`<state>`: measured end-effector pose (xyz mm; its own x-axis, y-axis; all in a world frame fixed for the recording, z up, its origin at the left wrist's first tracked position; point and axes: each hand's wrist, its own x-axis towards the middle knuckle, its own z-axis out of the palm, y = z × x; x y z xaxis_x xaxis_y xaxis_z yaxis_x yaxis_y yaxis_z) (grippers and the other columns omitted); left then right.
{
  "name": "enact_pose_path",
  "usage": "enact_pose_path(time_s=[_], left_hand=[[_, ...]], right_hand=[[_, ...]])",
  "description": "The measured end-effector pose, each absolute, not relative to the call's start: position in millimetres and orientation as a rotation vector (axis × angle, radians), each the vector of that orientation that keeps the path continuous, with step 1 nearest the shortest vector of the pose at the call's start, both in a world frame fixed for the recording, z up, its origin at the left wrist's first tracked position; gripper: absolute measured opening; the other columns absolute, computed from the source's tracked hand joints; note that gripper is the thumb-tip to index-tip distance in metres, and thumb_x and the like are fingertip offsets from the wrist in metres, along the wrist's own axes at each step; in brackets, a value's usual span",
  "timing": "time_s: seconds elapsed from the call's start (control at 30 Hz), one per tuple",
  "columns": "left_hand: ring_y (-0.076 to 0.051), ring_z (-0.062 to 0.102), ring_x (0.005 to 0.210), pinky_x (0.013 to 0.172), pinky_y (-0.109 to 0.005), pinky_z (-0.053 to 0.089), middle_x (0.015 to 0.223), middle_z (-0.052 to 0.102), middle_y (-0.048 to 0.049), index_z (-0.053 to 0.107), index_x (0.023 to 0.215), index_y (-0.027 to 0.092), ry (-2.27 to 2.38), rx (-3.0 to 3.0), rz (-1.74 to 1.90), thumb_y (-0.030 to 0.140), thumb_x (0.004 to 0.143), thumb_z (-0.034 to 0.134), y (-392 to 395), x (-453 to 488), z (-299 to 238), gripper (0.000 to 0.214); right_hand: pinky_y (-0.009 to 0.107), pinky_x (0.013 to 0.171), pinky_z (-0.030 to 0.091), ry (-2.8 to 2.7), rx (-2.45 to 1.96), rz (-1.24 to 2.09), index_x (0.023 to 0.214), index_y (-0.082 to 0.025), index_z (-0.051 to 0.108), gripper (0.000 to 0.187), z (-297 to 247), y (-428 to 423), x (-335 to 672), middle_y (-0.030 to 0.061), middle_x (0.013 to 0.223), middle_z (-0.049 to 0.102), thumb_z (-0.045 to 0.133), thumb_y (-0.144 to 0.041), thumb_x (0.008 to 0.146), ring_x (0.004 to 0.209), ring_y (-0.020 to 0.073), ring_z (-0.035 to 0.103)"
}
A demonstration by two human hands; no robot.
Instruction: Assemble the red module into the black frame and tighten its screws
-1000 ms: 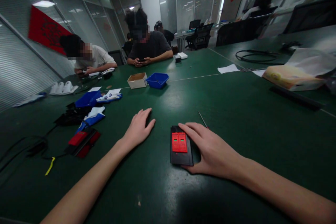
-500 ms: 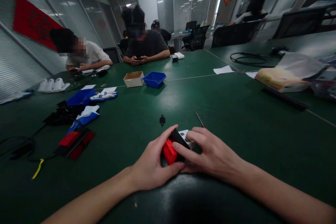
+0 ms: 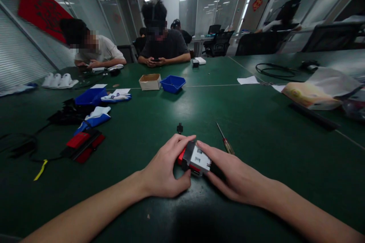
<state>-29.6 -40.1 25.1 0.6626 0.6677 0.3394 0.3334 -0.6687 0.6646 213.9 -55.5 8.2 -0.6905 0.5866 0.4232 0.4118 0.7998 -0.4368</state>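
A small black, red and white device (image 3: 195, 158) sits tipped on its side on the green table (image 3: 256, 133), its white face turned up. My left hand (image 3: 167, 169) is closed round its left, red end. My right hand (image 3: 232, 172) grips its right side with fingers curled. A small black part (image 3: 179, 127) lies just beyond the device. A thin screwdriver (image 3: 225, 142) with a reddish handle lies right of it, near my right fingers.
A red and black device (image 3: 84, 144), blue and white gloves (image 3: 95, 117) and cables lie at the left. A cardboard box (image 3: 149, 81) and a blue tray (image 3: 172, 83) stand mid-table. Two seated people work at the far side. A bag (image 3: 310, 95) lies at the right.
My left hand came off the table and took hold of the device. Both hands have lifted it from lying flat and turned it, so its white side now faces up.
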Motion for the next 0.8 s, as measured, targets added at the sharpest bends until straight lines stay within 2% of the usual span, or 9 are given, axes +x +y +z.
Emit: enact_pose_path(time_s=[0.1, 0.2, 0.33, 0.4, 0.47, 0.5, 0.57, 0.67, 0.8], left_hand=[[-0.031, 0.054, 0.127, 0.109, -0.046, 0.047, 0.139, 0.05, -0.0161, 0.03, 0.152, 0.019, 0.775, 2.304, 0.766, 0.019, 0.072, 0.068, -43.1, -29.3, 25.2, 0.088], [-0.032, 0.055, 0.127, 0.11, -0.048, 0.046, 0.14, 0.053, -0.0156, 0.037, 0.147, 0.02, 0.922, 2.248, 0.787, 0.028, 0.07, 0.078, -43.2, -27.5, 23.7, 0.087], [-0.027, 0.067, 0.102, 0.091, -0.042, 0.055, 0.119, 0.067, -0.0112, 0.046, 0.132, 0.019, 1.1, 2.041, 0.874, 0.029, 0.071, 0.077, -32.9, -30.4, 21.5, 0.068], [-0.025, 0.069, 0.092, 0.084, -0.039, 0.055, 0.11, 0.07, -0.0101, 0.047, 0.123, 0.018, 1.183, 1.899, 0.956, 0.03, 0.072, 0.074, -23.5, -36.4, 20.6, 0.058], [-0.025, 0.069, 0.091, 0.082, -0.038, 0.054, 0.107, 0.071, -0.0095, 0.049, 0.114, 0.018, 1.22, 1.749, 1.079, 0.035, 0.075, 0.071, -12.7, -44.3, 19.4, 0.047], [-0.025, 0.068, 0.091, 0.082, -0.038, 0.054, 0.107, 0.071, -0.0093, 0.05, 0.11, 0.018, 1.215, 1.666, 1.142, 0.038, 0.078, 0.069, -7.3, -48.2, 18.6, 0.043], [-0.024, 0.067, 0.09, 0.08, -0.036, 0.054, 0.106, 0.07, -0.0094, 0.053, 0.106, 0.017, 1.19, 1.506, 1.23, 0.046, 0.08, 0.068, 2.6, -54.3, 16.4, 0.041], [-0.024, 0.066, 0.091, 0.079, -0.035, 0.054, 0.104, 0.071, -0.0099, 0.059, 0.105, 0.014, 1.197, 1.38, 1.257, 0.048, 0.077, 0.071, 12.7, -58.0, 13.7, 0.046], [-0.025, 0.067, 0.098, 0.087, -0.036, 0.055, 0.105, 0.071, -0.0078, 0.061, 0.108, 0.015, 1.168, 1.487, 1.118, 0.044, 0.074, 0.077, 14.0, -55.2, 13.3, 0.047]], right_hand=[[0.039, 0.098, 0.057, -2.361, -0.806, 0.428, 0.153, -0.016, 0.023, 0.06, 1.5, -55.7, 206.7, 0.0194, 0.134, 0.06, 0.048, -0.024, 0.099, 0.118, 0.0244, 0.064], [0.042, 0.091, 0.059, -2.347, -0.845, 0.383, 0.151, -0.017, 0.025, 0.059, -0.7, -53.5, 201.4, 0.0182, 0.126, 0.063, 0.051, -0.028, 0.099, 0.108, 0.0259, 0.067], [0.046, 0.101, 0.054, -2.434, -0.823, 0.42, 0.152, -0.018, 0.023, 0.068, 12.0, -33.9, 202.8, 0.0181, 0.134, 0.059, 0.058, -0.035, 0.097, 0.119, 0.0274, 0.061], [0.049, 0.107, 0.049, -2.497, -0.89, 0.436, 0.153, -0.017, 0.025, 0.068, 20.6, -15.2, 202.0, 0.0186, 0.141, 0.053, 0.059, -0.032, 0.096, 0.127, 0.0283, 0.055], [0.054, 0.114, 0.041, -2.589, -0.973, 0.386, 0.154, -0.015, 0.026, 0.069, 25.7, 7.1, 196.0, 0.0208, 0.153, 0.04, 0.059, -0.023, 0.094, 0.139, 0.0319, 0.043], [0.054, 0.114, 0.041, -2.627, -0.963, 0.39, 0.154, -0.016, 0.028, 0.069, 26.3, 18.6, 191.0, 0.0201, 0.155, 0.038, 0.06, -0.019, 0.092, 0.14, 0.0324, 0.042], [0.051, 0.111, 0.044, -2.681, -0.919, 0.4, 0.148, -0.02, 0.043, 0.059, 24.1, 39.8, 178.9, 0.0155, 0.154, 0.042, 0.06, -0.015, 0.091, 0.136, 0.0306, 0.046], [0.045, 0.103, 0.049, -2.708, -0.91, 0.398, 0.124, -0.019, 0.064, 0.031, 17.2, 59.3, 164.2, 0.0122, 0.13, 0.061, 0.059, -0.014, 0.094, 0.116, 0.0259, 0.059], [0.039, 0.087, 0.056, -2.652, -1.03, 0.342, 0.112, -0.013, 0.066, 0.019, 10.1, 46.0, 169.4, 0.0134, 0.107, 0.062, 0.056, -0.022, 0.098, 0.093, 0.0232, 0.064]])
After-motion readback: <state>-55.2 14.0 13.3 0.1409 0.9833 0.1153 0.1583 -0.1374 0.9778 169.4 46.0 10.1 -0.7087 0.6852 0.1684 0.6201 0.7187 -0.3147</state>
